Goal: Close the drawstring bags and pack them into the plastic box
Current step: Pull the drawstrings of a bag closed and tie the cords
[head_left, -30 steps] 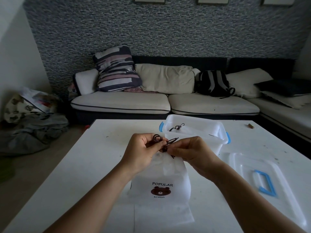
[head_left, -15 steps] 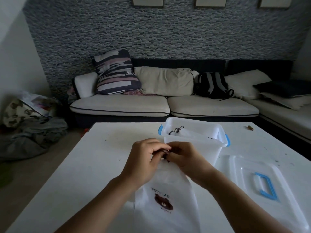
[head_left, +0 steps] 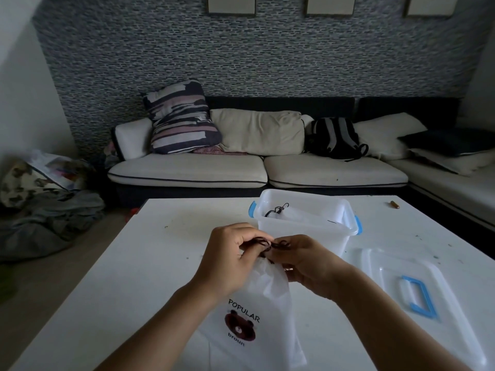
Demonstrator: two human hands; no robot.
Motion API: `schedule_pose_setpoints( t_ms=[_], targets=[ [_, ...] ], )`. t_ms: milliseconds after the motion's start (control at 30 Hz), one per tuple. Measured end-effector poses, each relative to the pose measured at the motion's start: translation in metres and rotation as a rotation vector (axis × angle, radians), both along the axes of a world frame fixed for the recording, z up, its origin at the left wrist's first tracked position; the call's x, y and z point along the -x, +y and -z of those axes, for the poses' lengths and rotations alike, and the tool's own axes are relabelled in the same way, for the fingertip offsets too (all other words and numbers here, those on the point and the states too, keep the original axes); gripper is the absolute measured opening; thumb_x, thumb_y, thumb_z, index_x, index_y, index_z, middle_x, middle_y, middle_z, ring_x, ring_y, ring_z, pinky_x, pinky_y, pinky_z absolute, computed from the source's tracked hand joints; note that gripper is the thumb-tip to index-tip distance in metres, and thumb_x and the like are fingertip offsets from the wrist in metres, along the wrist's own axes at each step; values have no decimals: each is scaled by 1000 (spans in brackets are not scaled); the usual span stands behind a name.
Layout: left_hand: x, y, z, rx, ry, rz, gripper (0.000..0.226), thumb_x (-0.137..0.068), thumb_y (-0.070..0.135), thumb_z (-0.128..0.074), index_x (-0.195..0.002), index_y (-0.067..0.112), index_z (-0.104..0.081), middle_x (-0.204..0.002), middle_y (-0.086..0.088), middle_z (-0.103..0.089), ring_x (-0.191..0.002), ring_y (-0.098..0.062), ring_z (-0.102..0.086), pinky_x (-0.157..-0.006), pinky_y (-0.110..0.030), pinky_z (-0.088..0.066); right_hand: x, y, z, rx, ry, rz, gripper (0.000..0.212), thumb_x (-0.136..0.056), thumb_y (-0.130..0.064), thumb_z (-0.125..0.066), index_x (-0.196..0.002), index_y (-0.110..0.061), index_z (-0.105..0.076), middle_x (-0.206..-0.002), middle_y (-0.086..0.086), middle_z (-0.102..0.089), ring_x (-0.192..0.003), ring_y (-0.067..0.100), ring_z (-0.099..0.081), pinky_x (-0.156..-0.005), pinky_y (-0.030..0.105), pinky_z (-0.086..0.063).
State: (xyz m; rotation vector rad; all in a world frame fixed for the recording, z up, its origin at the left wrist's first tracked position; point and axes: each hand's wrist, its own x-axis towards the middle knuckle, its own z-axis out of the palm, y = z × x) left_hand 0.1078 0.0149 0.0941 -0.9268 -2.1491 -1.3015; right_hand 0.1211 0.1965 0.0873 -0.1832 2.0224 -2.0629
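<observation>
A: We have both hands at the neck of the white drawstring bag (head_left: 257, 311), which lies on the table (head_left: 128, 277) with its printed bear and the word POPULAR facing up.

B: Our left hand (head_left: 230, 255) has its fingers curled, pinching the dark cord (head_left: 270, 243) at the gathered top. Our right hand (head_left: 305, 261) is curled too, and pinches the cord from the other side; the two hands meet fingertip to fingertip.

A: The mouth of the bag looks bunched under our fingers. How tightly it is drawn we cannot tell, since our hands cover it.

B: Just beyond our right hand stands the plastic box (head_left: 302, 226), open, with blue clips at its ends. Inside it we see another white bag (head_left: 294, 212) with its dark cord lying on top.

A: To the right of our right hand, flat on the table, lies the clear lid (head_left: 428, 303) with its blue handle, apart from the box.

B: Far beyond our hands is the sofa (head_left: 257, 170), with a striped cushion (head_left: 182, 119) and a dark backpack (head_left: 332, 137) on it.
</observation>
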Motion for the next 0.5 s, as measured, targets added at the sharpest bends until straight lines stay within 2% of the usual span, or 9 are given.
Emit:
schedule_pose_setpoints(
  t_ms=[133,233,333,500],
  targets=[
    [3,-4,-1,-38,-64,3,19,-84,-1,-74,-91,15,-81,-84,11,-76,-83,-3,-71,-75,-17,-54,1,-2,-2,16,-3,31,16,-90,-4,-66,-102,1,-75,-98,16,-73,-87,25,-71,-78,37,-58],
    [3,-3,-4,-175,-247,47,17,-85,-1,-73,-89,14,-80,-85,6,-78,-84,-7,-74,-76,-19,-56,1,-3,-3,138,-100,-40,34,-84,-13,-72,-114,3,-70,-111,21,-69,-100,31,-67,-90,41,-54],
    [2,-3,-5,-308,-405,116,20,-86,-4,-71,-85,14,-78,-84,-2,-78,-82,-12,-75,-71,-17,-55,-1,-8,-4,306,-198,-165,42,-86,-16,-66,-122,6,-65,-115,24,-67,-103,35,-66,-93,41,-53],
    [3,-7,-9,-387,-429,133,19,-85,-4,-71,-83,13,-78,-81,-4,-78,-79,-12,-74,-72,-17,-54,-5,-23,-5,413,-214,-266,36,-101,-23,-46,-125,-4,-64,-113,18,-69,-102,30,-69,-92,38,-55]
  ],
)
